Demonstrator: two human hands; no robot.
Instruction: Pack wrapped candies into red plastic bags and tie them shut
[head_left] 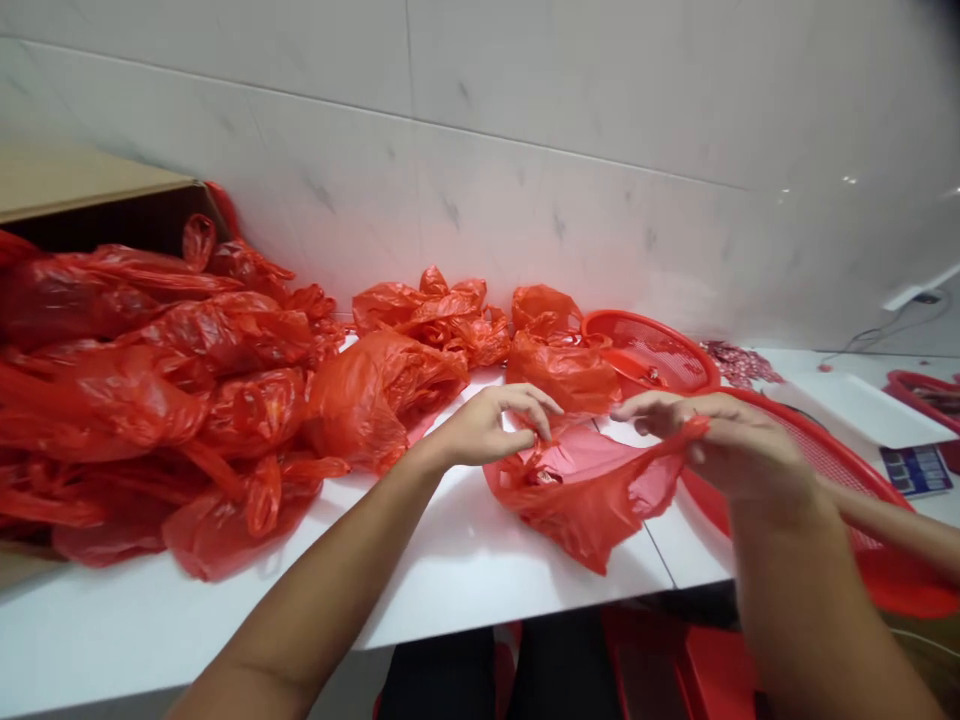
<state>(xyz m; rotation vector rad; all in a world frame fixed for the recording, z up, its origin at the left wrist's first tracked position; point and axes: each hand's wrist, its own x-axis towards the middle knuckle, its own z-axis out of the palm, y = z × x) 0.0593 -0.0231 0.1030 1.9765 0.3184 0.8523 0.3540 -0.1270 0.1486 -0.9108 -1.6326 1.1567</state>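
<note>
Far left: cardboard box (97,185), heaped with knotted red bags (172,390), pile spilling onto white table (420,590). More bags (382,390) beside it. Left hand (499,425) curled over left rim of open red bag (592,510); cannot tell if pinching. Bag between hands, mouth wide, small patterned piece inside (too small to name). Right hand (739,445) pinches bag's raised right corner. Behind: red mesh basket (679,345), few small bits within. Right: larger basket (832,450), another person's forearm (900,530) across it.

A white table (442,570) bears red plastic bags (375,395), red baskets (667,345) and a tray (874,410).
</note>
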